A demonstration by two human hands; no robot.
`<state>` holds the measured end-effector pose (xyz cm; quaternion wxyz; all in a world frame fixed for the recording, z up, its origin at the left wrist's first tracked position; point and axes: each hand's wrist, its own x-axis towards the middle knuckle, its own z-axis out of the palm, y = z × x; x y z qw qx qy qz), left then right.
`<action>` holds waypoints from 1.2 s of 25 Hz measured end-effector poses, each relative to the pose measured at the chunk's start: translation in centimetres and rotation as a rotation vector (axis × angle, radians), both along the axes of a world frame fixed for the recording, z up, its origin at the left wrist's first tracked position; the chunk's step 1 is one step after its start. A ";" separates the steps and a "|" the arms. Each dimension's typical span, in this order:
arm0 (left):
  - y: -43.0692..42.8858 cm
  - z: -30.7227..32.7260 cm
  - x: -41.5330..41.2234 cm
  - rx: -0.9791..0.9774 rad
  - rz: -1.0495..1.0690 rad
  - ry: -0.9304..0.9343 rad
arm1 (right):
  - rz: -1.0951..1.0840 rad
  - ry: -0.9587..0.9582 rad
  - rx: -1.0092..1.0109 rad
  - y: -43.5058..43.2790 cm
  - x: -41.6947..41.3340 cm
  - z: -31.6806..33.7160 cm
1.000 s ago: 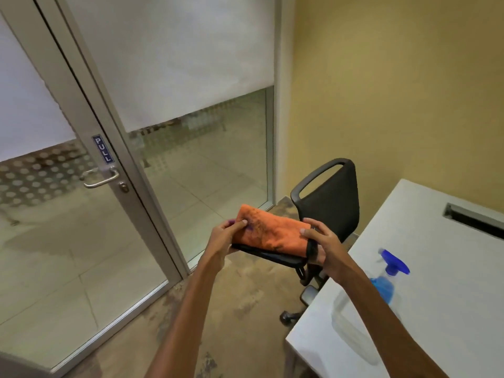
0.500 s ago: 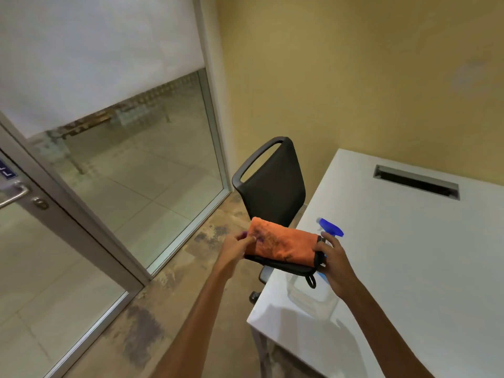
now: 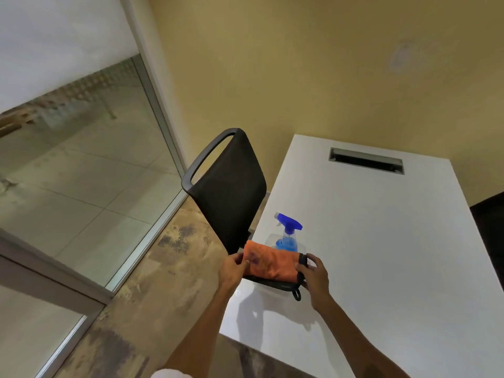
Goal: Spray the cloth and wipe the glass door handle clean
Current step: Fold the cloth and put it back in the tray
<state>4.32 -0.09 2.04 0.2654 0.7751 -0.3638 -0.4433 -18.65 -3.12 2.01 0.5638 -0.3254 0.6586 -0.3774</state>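
A folded orange cloth (image 3: 270, 261) with a black edge and loop is held between both hands above the near left corner of the white table (image 3: 381, 255). My left hand (image 3: 231, 268) grips its left end and my right hand (image 3: 313, 276) grips its right end. Just behind the cloth stands a clear spray bottle (image 3: 287, 236) with a blue nozzle and blue liquid, its lower part hidden by the cloth. The glass door's frame (image 3: 41, 276) shows at the lower left; its handle is out of view.
A black office chair (image 3: 229, 192) stands against the table's left side. A cable slot (image 3: 365, 160) is cut into the table's far end. A glass wall panel (image 3: 81, 173) fills the left, a yellow wall (image 3: 300, 64) lies ahead, and a dark object (image 3: 491, 227) sits at the right edge.
The view has swung right, away from the door handle and toward the table. Both hands have carried the cloth right, from over the chair to above the table corner by the bottle.
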 end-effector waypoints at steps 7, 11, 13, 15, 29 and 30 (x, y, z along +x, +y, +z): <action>-0.6 0.4 -1.1 0.063 -0.007 0.095 | 0.089 0.154 -0.012 0.1 0.2 -2.6; -2.1 0.3 -3.0 0.023 0.003 0.262 | 0.141 0.420 -0.048 -0.4 1.8 -3.0; -2.2 -0.7 -3.9 0.011 -0.015 0.256 | 0.160 0.510 -0.046 -0.6 2.7 -3.0; -2.8 -1.0 -4.4 0.118 0.004 0.200 | 0.185 0.566 -0.041 -0.6 3.3 -3.4; -4.8 -7.6 -3.9 0.272 -0.038 -0.006 | 0.389 0.962 -0.152 -1.0 4.1 -5.7; -4.3 -6.4 -3.7 0.271 -0.096 -0.046 | 0.392 0.968 -0.158 -1.1 4.1 -5.5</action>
